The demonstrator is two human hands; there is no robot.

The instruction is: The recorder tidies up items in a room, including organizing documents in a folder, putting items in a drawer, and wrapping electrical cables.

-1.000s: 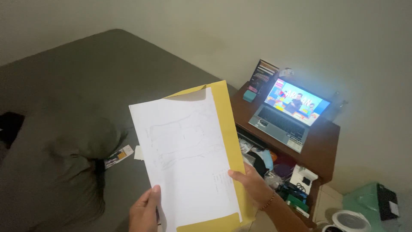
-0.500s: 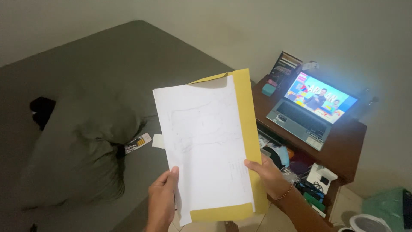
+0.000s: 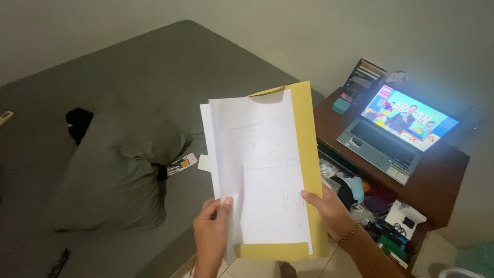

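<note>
I hold white paper sheets (image 3: 260, 170) on top of a yellow folder (image 3: 309, 134) in front of me, above the edge of a grey bed. My left hand (image 3: 213, 234) pinches the lower left corner of the sheets, thumb on top. My right hand (image 3: 329, 211) grips the folder's right edge with the thumb lying on the white sheet; a thin bracelet is on that wrist. Faint pencil lines show on the top sheet.
A grey bed (image 3: 154, 72) with a grey pillow (image 3: 118, 164) fills the left. Small cards (image 3: 182, 163) lie by the pillow. At right a wooden desk (image 3: 437, 180) carries an open laptop (image 3: 399, 131) with a lit screen; clutter sits on the shelf below.
The view has swung left and down, so papers and laptop sit further right in frame. My left hand has shifted up onto the sheets' corner, spreading them slightly.
</note>
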